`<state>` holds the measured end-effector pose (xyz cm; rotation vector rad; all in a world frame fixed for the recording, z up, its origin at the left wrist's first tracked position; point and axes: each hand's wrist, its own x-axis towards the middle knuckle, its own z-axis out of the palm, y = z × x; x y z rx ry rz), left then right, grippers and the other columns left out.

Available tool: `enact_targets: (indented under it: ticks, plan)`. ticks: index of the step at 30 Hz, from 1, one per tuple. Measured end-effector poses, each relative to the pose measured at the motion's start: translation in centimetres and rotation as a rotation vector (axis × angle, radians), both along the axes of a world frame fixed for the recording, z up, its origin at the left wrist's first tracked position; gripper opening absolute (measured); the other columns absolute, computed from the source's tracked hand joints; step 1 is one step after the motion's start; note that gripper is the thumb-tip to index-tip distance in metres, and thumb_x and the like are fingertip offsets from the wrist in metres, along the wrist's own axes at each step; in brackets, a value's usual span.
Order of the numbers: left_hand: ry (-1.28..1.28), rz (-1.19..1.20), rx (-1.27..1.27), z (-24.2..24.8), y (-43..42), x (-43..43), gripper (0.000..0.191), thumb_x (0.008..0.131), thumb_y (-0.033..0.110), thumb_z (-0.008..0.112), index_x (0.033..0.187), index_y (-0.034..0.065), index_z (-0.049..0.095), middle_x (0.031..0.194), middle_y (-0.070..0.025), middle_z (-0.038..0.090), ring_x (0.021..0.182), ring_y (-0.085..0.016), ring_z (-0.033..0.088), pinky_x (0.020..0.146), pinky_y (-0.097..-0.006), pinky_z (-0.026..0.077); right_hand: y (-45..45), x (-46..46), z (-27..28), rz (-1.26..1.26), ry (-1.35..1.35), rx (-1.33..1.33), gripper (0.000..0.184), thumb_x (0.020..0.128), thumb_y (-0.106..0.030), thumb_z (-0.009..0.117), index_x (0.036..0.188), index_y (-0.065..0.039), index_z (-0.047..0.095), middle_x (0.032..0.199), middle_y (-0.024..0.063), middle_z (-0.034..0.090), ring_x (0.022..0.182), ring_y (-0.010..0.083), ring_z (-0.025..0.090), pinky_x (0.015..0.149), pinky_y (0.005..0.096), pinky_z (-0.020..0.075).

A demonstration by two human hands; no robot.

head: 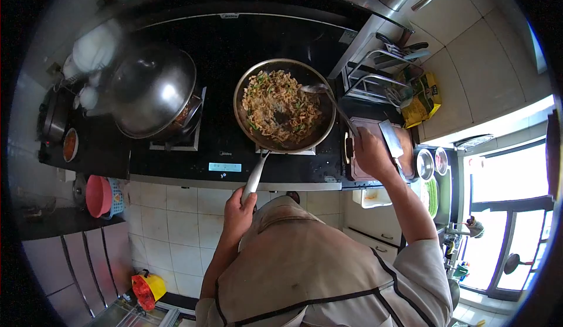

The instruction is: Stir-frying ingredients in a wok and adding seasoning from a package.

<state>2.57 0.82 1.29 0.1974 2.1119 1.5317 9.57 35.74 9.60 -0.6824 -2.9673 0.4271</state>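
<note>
A frying pan [239, 107] rests on the right burner of the black glass cooktop [211, 63]. Browned, shredded food with green pieces [272, 103] covers most of its base, leaving a small bare patch near the middle. My left hand [239, 210] is wrapped around the pan's pale handle [254, 177]. In my right hand [371, 153] is the handle of a metal cooking spoon or ladle [314, 89]. Its head touches the food at the pan's right side. The hand itself is above a cutting board [363, 125].
Left of the pan stands a wok or pot under a domed metal lid [154, 94]. A cleaver [390, 139] lies on the board, near my right hand. Behind it are a metal knife rack [374, 72] and a yellow bag [423, 100]. Metal bowls [425, 164] sit further right.
</note>
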Motion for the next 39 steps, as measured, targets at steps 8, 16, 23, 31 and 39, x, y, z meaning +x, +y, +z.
enact_targets:
  ticks: [8, 16, 23, 31, 39]
  plan:
    - [-0.082, -0.001, 0.028, 0.1, 0.3, -0.2, 0.032, 0.092, 0.024, 0.061, 0.111, -0.0009, 0.059, 0.072, -0.0035, 0.056, 0.063, -0.011, 0.050, 0.058, -0.0290, 0.042, -6.2, -2.5, -3.3, -0.392, 0.062, -0.956, 0.018, 0.090, -0.016, 0.049, 0.077, -0.003, 0.052, 0.062, 0.0101, 0.052, 0.049, 0.0209, 0.046, 0.045, 0.0340, 0.0363]
    - [-0.001, -0.034, -0.004, -0.8, -0.2, -0.1, 0.034, 0.089, 0.026, 0.061, 0.109, -0.0019, 0.059, 0.077, -0.0111, 0.061, 0.068, -0.018, 0.056, 0.064, -0.0326, 0.045, -5.0, -5.9, -3.1, -0.231, 0.196, -0.765, 0.023, 0.091, -0.018, 0.047, 0.078, -0.001, 0.056, 0.063, 0.0051, 0.053, 0.056, 0.0188, 0.055, 0.051, 0.0349, 0.0435]
    - [-0.005, -0.029, -0.002, -0.9, -0.2, -0.3, 0.034, 0.089, 0.027, 0.062, 0.108, -0.0019, 0.059, 0.076, -0.0113, 0.061, 0.068, -0.019, 0.056, 0.065, -0.0326, 0.046, -3.1, -8.4, -4.7, -0.357, -0.018, -1.243, 0.023, 0.094, -0.018, 0.045, 0.094, 0.002, 0.057, 0.066, 0.0115, 0.057, 0.059, 0.0287, 0.058, 0.054, 0.0363, 0.0466]
    - [-0.084, 0.031, 0.068, -1.9, -0.3, -0.1, 0.033, 0.089, 0.026, 0.063, 0.107, -0.0010, 0.060, 0.075, -0.0109, 0.061, 0.067, -0.019, 0.056, 0.064, -0.0322, 0.046, -5.0, -2.2, 0.6, 0.194, 0.047, -0.575, 0.019, 0.094, -0.019, 0.049, 0.094, -0.002, 0.056, 0.064, 0.0120, 0.056, 0.045, 0.0251, 0.053, 0.042, 0.0387, 0.0401]
    - [-0.029, -0.005, 0.035, -1.2, -0.2, -0.2, 0.032, 0.090, 0.026, 0.062, 0.106, -0.0011, 0.061, 0.074, -0.0098, 0.060, 0.066, -0.018, 0.055, 0.063, -0.0317, 0.045, -6.8, -1.4, -2.6, 0.114, -0.272, -0.051, 0.044, 0.082, -0.007, 0.049, 0.123, 0.008, 0.042, 0.089, 0.0268, 0.063, 0.080, 0.0419, 0.065, 0.070, 0.0488, 0.0543]
